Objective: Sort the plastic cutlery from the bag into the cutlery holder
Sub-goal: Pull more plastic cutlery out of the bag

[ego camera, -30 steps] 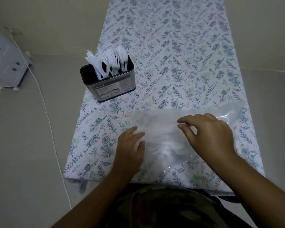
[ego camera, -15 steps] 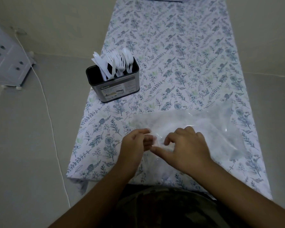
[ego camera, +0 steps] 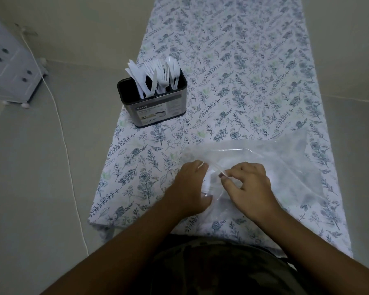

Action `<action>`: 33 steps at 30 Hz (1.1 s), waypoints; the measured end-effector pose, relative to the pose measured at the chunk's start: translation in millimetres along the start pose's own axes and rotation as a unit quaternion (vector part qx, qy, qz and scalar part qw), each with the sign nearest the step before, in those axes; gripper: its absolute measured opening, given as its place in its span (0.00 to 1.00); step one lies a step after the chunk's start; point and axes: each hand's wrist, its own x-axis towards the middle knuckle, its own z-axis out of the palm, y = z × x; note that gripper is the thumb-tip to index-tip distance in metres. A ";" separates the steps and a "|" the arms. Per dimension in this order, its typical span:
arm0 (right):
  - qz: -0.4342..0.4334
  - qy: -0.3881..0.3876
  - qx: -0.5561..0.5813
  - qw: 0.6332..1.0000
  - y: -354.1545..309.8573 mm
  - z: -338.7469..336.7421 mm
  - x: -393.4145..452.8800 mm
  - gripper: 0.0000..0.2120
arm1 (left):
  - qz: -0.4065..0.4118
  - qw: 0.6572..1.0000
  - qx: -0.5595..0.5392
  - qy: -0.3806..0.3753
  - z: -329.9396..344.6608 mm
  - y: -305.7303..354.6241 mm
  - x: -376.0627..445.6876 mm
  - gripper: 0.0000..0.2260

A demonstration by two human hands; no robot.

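A clear plastic bag [ego camera: 285,173] lies flat on the near part of the floral tablecloth [ego camera: 243,81]. My left hand [ego camera: 190,188] pinches the bag's left edge at its mouth. My right hand [ego camera: 249,186] pinches the other lip of the mouth just to the right, the two hands a little apart. A dark metal cutlery holder [ego camera: 156,109] stands to the far left near the table's left edge, with several white plastic forks, knives and spoons [ego camera: 156,77] upright in it. What is inside the bag is too faint to make out.
The long narrow table runs away from me, its left edge close to the holder. A white cable [ego camera: 58,116] trails over the floor at left. A pale drawer unit [ego camera: 11,67] stands at far left.
My right hand slid left along the bag to meet my left hand at the bag's mouth. Both hands now pinch the mouth's edges and have drawn slightly apart.
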 end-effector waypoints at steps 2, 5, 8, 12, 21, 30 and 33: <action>-0.002 0.005 0.024 1.000 3.1 -0.1 1.1 0.16 | -0.011 0.999 0.032 -0.004 -0.3 8.5 7.0 0.25; -0.004 0.010 0.055 0.998 5.0 -1.4 3.7 0.07 | -0.022 0.995 0.086 -0.040 1.5 19.4 16.6 0.22; 0.023 -0.012 0.108 0.994 4.3 -5.2 4.0 0.07 | -0.029 0.990 0.131 -0.051 8.4 24.4 26.4 0.20; 0.047 -0.016 0.151 0.987 3.0 -11.3 5.8 0.07 | -0.029 0.989 0.135 -0.054 11.7 33.5 42.1 0.09; 0.050 -0.008 0.180 0.982 5.6 -18.1 10.0 0.08 | -0.119 0.986 0.098 -0.067 17.0 56.8 59.8 0.13; 0.025 -0.020 0.157 0.987 9.0 -22.4 10.2 0.08 | -0.085 0.970 0.203 -0.102 3.4 60.7 60.0 0.13; 0.020 -0.018 0.152 0.988 9.5 -21.8 10.8 0.08 | -0.073 0.963 0.228 -0.122 -2.7 59.8 57.4 0.13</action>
